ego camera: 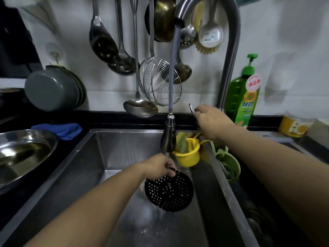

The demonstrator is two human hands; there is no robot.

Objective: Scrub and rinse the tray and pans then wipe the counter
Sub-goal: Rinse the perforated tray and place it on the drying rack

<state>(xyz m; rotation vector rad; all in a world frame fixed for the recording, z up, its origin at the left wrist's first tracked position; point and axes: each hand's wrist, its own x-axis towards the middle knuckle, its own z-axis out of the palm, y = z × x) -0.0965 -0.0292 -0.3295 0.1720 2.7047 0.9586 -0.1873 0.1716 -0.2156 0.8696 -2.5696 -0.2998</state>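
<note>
A: Hands?
B: Left hand (pixel 161 166) pinches the black perforated tray (pixel 169 191) by its rim, tilted under the sprayer (pixel 168 138) so water runs through. Right hand (pixel 208 120) grips the tap lever (pixel 190 108) behind the sprayer, probably setting flow.
A: Surface?
B: Dark surface (pixel 44 157) left of the sprayer: steel bowl (pixel 23 154), blue cloth (pixel 60 130). Soap bottle (pixel 243 93) to the right, ladles (pixel 121 56) hung on the wall above.

Perforated tray (pixel 169 192) in sink (pixel 124 148) under spray head (pixel 168 138); bowl (pixel 23 154) left; soap bottle (pixel 244 93) behind right.
</note>
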